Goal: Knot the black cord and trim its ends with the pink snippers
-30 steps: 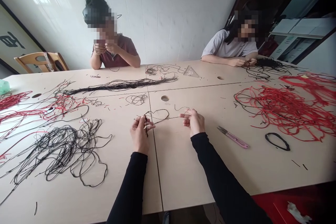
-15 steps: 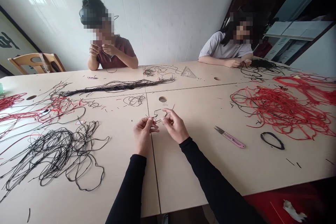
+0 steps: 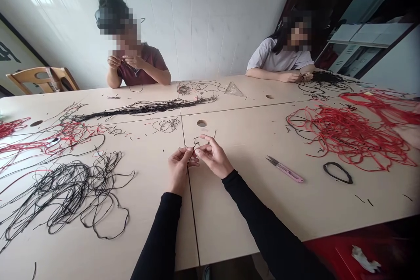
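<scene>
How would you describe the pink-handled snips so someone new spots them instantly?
On the pale wooden table, find the big red cord tangle at the right. Below its left edge, right of the person's right hand, lie thread snips, blades pointing left. Their pink handle sets them apart from the black cord loop just beyond.

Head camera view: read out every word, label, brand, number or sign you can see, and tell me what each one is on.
Dark brush-style character on the framed picture on the left wall: cut off by the view's edge, cannot be read.
Any markings on the triangular ruler on the table: too small to read.
No other text can be read.
</scene>
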`<act>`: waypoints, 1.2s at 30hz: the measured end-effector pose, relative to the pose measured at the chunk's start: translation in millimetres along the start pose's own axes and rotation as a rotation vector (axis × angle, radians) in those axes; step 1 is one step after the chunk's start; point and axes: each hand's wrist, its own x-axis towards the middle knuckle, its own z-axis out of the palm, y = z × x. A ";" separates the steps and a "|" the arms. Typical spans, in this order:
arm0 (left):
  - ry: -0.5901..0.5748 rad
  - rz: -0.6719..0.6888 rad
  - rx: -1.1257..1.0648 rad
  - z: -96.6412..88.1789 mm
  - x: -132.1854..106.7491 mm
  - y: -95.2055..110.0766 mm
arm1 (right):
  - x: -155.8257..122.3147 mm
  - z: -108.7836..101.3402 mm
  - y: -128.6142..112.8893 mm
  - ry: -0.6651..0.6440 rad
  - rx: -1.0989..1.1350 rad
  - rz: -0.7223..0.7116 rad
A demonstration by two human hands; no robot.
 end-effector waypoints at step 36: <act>-0.043 -0.008 0.031 1.6 1.5 -4.5 | 1.8 1.4 7.0 0.096 0.057 -0.044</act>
